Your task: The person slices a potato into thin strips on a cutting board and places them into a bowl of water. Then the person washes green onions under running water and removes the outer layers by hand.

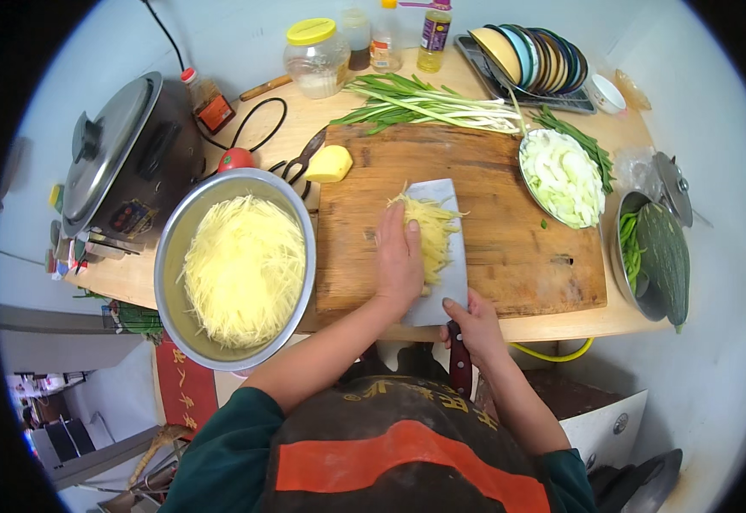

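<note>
My left hand (400,260) presses its palm and fingers against a heap of shredded potato (434,234) on the flat blade of a cleaver (455,269). In my right hand (481,326) is the cleaver, gripped where its dark riveted handle meets the blade. The blade lies over the front middle of a wooden cutting board (520,256). To the left, a steel basin (311,250) holds a large mound of potato shreds (244,276). A peeled potato piece (330,164) sits at the board's back-left corner, beside dark-handled scissors (309,151).
Green onions (431,109) lie behind the board. A plate of sliced pale vegetable (562,179) overlaps its right side. A steel bowl (623,269) holds green peppers and a dark green squash (665,263). A tomato (237,159) and a lidded pot (142,154) stand left.
</note>
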Motion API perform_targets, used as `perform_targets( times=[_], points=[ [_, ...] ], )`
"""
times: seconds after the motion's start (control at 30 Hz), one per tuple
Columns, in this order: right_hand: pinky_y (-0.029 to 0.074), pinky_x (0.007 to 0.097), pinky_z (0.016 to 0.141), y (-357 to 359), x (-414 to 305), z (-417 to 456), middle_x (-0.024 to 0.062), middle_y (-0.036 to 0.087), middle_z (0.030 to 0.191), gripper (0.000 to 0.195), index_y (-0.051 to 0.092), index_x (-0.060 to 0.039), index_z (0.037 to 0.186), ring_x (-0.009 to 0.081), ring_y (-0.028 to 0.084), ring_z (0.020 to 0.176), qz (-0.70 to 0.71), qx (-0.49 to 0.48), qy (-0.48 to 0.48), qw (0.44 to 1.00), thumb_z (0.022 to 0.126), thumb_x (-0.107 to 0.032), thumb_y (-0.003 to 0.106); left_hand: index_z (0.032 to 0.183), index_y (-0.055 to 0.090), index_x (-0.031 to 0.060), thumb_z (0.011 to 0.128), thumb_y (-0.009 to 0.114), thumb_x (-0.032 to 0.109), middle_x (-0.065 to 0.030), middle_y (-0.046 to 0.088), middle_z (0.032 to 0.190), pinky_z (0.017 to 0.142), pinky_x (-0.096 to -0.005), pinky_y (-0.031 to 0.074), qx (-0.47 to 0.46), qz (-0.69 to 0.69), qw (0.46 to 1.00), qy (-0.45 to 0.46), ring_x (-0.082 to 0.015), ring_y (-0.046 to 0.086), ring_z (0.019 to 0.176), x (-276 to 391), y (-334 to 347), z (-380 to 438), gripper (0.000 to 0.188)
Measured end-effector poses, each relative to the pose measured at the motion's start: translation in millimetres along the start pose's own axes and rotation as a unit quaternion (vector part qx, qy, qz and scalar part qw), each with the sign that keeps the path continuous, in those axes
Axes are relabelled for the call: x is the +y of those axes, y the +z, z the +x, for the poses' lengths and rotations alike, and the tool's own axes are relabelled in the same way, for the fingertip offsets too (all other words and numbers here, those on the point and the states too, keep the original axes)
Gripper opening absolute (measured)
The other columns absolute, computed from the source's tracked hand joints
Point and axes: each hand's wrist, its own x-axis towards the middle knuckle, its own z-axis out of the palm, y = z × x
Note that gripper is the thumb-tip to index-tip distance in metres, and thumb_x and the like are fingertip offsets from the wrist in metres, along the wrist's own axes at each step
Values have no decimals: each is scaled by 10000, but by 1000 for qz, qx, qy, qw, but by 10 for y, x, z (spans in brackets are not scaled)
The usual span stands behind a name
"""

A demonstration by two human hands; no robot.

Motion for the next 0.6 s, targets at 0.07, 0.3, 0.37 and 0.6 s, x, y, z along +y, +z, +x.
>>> perform_targets(
  times=[0.07, 0.3, 0.37, 0.6],
  points=[
    [439, 255, 409, 48, -33, -3, 41, 585, 724, 147, 524, -37, 1039, 113, 536, 478, 5, -7, -2, 1000, 934, -132, 565, 1331, 409, -52, 1012, 373, 242, -257, 441, 1344, 1096, -446, 269, 15, -34, 999, -9, -403, 369, 1290, 10, 0, 27, 435],
    [438, 249, 438, 275, -631, -270, 24, 558, 643, 159, 532, -41, 1036, 103, 519, 476, -98, -21, -42, 994, 942, -168, 543, 1354, 404, -21, 1017, 372, 267, -235, 411, 1380, 1093, -421, 270, 104, -111, 988, 2, -374, 365, 1292, 483, -322, 196, 444],
    [442, 250, 442, 467, -878, -315, 24, 561, 651, 165, 531, -36, 1041, 102, 526, 483, -130, -75, -37, 988, 933, -159, 548, 1356, 406, -11, 1014, 383, 282, -236, 390, 1395, 1098, -421, 257, 135, -103, 986, 7, -376, 344, 1303, 632, -630, 274, 450],
    [451, 242, 445, 1298, -1075, -54, 39, 577, 690, 174, 541, -3, 1020, 101, 549, 497, -231, -271, -36, 934, 895, -121, 565, 1349, 427, 20, 993, 429, 317, -231, 304, 1447, 1111, -434, 233, 185, 47, 979, -68, -374, 297, 1322, 408, -1779, 203, 464]
  ],
)
